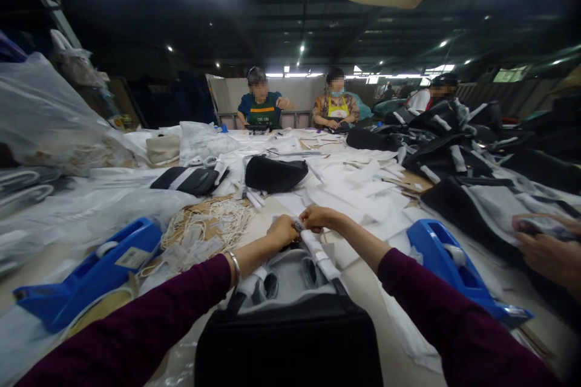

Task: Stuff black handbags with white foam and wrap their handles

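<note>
A black bag (290, 344) stands right in front of me, with clear plastic and rolled grey-white padding at its opening. From the bag rises its handle (320, 257), wrapped in white sheet material. At the handle's far end my left hand (284, 230) is closed, fingers pinched together. My right hand (316, 217) is closed just beside it, touching the same wrapped end. A small greyish piece shows between the two hands; its exact kind I cannot make out.
Blue tape dispensers (102, 272) (454, 272) flank my arms. White cords (227, 214) lie left of centre. Beyond sit a black bag (275, 173) and a black strapped item (188, 179). Black bags (449, 151) pile up right, near another person's hand (547, 251). Co-workers sit across.
</note>
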{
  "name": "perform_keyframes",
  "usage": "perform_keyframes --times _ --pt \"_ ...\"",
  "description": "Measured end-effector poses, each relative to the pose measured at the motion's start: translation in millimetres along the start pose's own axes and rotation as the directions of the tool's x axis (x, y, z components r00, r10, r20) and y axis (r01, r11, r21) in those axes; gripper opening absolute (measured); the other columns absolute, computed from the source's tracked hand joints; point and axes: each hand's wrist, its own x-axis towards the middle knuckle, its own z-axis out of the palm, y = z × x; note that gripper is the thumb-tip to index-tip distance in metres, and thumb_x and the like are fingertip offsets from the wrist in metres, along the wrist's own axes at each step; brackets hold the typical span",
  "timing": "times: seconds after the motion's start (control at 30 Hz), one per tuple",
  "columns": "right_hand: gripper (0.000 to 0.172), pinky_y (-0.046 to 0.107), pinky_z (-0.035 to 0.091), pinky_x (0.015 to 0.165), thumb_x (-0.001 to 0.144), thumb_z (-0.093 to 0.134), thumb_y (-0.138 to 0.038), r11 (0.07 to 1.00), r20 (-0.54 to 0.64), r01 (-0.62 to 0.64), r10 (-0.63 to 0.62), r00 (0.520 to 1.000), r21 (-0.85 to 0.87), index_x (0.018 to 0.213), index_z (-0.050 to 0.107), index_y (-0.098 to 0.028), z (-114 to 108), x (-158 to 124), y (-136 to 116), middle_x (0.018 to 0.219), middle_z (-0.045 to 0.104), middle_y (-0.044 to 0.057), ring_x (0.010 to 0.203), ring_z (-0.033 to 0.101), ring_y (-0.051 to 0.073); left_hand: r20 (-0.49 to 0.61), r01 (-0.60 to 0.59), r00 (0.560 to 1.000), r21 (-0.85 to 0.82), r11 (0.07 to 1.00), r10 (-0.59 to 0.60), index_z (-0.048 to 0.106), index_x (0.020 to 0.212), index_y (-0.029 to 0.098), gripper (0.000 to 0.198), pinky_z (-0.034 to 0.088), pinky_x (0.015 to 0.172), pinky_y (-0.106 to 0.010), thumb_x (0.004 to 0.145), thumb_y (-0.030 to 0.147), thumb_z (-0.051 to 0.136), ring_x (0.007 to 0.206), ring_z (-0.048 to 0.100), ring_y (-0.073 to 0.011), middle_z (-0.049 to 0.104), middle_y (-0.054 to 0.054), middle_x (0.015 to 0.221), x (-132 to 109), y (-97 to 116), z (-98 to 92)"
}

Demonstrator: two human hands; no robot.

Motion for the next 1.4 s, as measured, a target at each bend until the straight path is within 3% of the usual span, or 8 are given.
perform_keyframes --times 0.13,0.27,0.4,0.53,0.73,1.03,1.23,1.4 --pt "0.013 0.016 0.028 0.036 0.059 0.049 -0.005 0.997 -0.054 0.017 -0.021 0.998 -0.082 0.064 0.051 -0.016 2.0 -3.5 -1.6 0.036 0.040 -0.009 0.032 0.035 0.006 -0.022 0.030 0.999 0.005 1.000 -0.030 0.070 0.063 0.015 0.010 0.048 0.057 -0.027 0.053 0.013 0.070 0.064 0.065 -0.0220 0.067 -0.005 0.062 -3.4 3.7 -1.5" --pt "0.017 0.017 0.031 0.040 0.058 0.048 0.000 0.977 -0.082 0.028 -0.046 0.996 -0.214 0.063 0.055 -0.016 -0.1 -6.4 -5.0 0.036 0.041 -0.009 0.034 0.039 0.007 0.046 0.021 0.999 -0.046 0.999 -0.019 0.067 0.060 0.014 0.004 0.044 0.048 -0.022 0.058 0.012 0.066 0.047 0.061 -0.0168 0.061 -0.002 0.050 -8.3 8.1 -6.8" --pt "0.019 0.018 0.035 0.049 0.054 0.052 0.004 0.941 -0.046 0.061 -0.081 0.996 -0.332 0.057 0.061 -0.013 -8.1 -16.8 -15.9 0.040 0.051 -0.005 0.042 0.047 0.008 0.086 -0.008 0.996 -0.129 0.992 0.019 0.063 0.059 0.013 0.004 0.041 0.043 -0.020 0.058 0.009 0.062 0.044 0.060 -0.0166 0.055 0.000 0.042 -16.8 10.0 -17.5" --pt "0.014 0.019 0.038 0.054 0.060 0.057 -0.001 0.940 0.018 0.099 -0.099 0.995 -0.326 0.064 0.065 -0.012 -18.8 -28.9 -21.4 0.044 0.056 -0.004 0.046 0.050 0.009 0.090 -0.018 0.995 -0.263 0.965 0.043 0.058 0.060 0.013 0.002 0.043 0.041 -0.022 0.062 0.012 0.059 0.045 0.060 -0.0177 0.057 -0.001 0.046 -24.9 10.2 -28.7" --pt "0.019 0.021 0.044 0.054 0.058 0.070 -0.014 0.979 0.097 0.144 -0.131 0.987 -0.142 0.077 0.066 -0.012 -35.9 -31.1 -10.9 0.051 0.061 -0.003 0.049 0.057 0.011 0.028 -0.096 0.992 -0.497 0.862 0.126 0.057 0.067 0.013 0.012 0.051 0.056 -0.026 0.064 0.023 0.063 0.064 0.062 -0.0154 0.064 -0.004 0.066 -33.4 10.3 -37.4" --pt "0.028 0.020 0.046 0.058 0.057 0.079 -0.024 0.944 0.121 0.196 -0.234 0.965 0.264 0.079 0.068 -0.011 -50.3 -42.7 10.6 0.070 0.070 0.005 0.062 0.062 0.013 -0.091 -0.196 0.978 -0.712 0.675 0.188 0.056 0.069 0.014 0.026 0.047 0.068 -0.025 0.062 0.033 0.071 0.072 0.061 -0.0144 0.069 -0.008 0.075 -39.2 8.4 -33.7" --pt "0.027 0.013 0.042 0.048 0.071 0.071 -0.022 0.815 0.034 0.179 -0.236 0.971 0.551 0.094 0.068 -0.009 -39.8 -43.9 26.0 0.079 0.069 0.006 0.053 0.054 0.005 -0.119 -0.181 0.982 -0.793 0.581 0.144 0.053 0.079 0.015 0.029 0.046 0.068 -0.026 0.063 0.029 0.072 0.069 0.064 -0.0150 0.066 -0.003 0.067 -39.6 6.8 -31.8" --pt "0.037 0.012 0.049 0.069 0.071 0.065 -0.004 0.657 -0.005 0.171 -0.247 0.969 0.734 0.107 0.063 -0.010 -18.6 -48.1 25.3 0.086 0.065 0.004 0.069 0.061 0.005 -0.122 -0.171 0.985 -0.827 0.535 0.125 0.053 0.085 0.015 0.032 0.042 0.061 -0.022 0.063 0.026 0.073 0.066 0.062 -0.0126 0.066 -0.002 0.072 -41.1 7.5 -35.2"
